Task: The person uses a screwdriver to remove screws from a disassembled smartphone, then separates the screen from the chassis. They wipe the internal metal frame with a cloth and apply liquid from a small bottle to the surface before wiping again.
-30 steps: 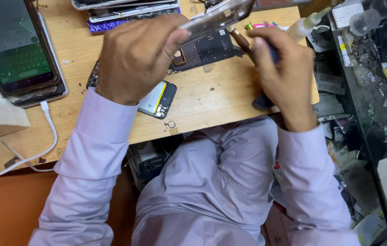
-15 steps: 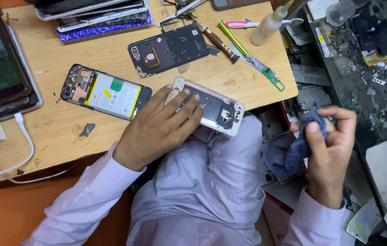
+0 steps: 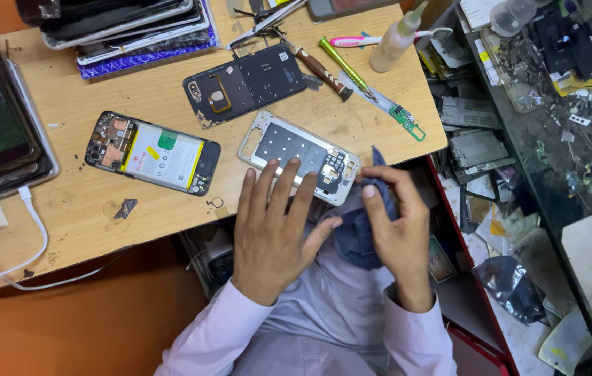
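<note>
Head view looks down on a wooden table [image 3: 170, 209] with phone parts spread over it. The left hand [image 3: 275, 223] lies flat with its fingers spread, pressing down on the near edge of a silver phone frame [image 3: 289, 150] that sits close to the table's front edge. The fingertips rest on the frame's lower side; nothing is pinched in this hand. The right hand [image 3: 397, 233] is just beside the frame's right end, its thumb and forefinger pinched on a dark blue cloth [image 3: 359, 233]. A corner of the cloth pokes up above the fingers and touches the frame's right corner, while the rest of the cloth bunches down between the two hands, over the person's lap.

To the left of the frame lies an opened phone [image 3: 153, 153] showing its battery. Behind the frame lies a black back cover [image 3: 244, 87]. Further right on the table are a brown-handled screwdriver [image 3: 320, 69], a green-handled tool [image 3: 345, 66] and a small squeeze bottle [image 3: 393, 42]. A stack of phones [image 3: 122, 28] sits at the far left corner, and a white cable [image 3: 31, 230] trails off the table's left side. A cluttered shelf [image 3: 554, 104] of small parts stands to the right.
</note>
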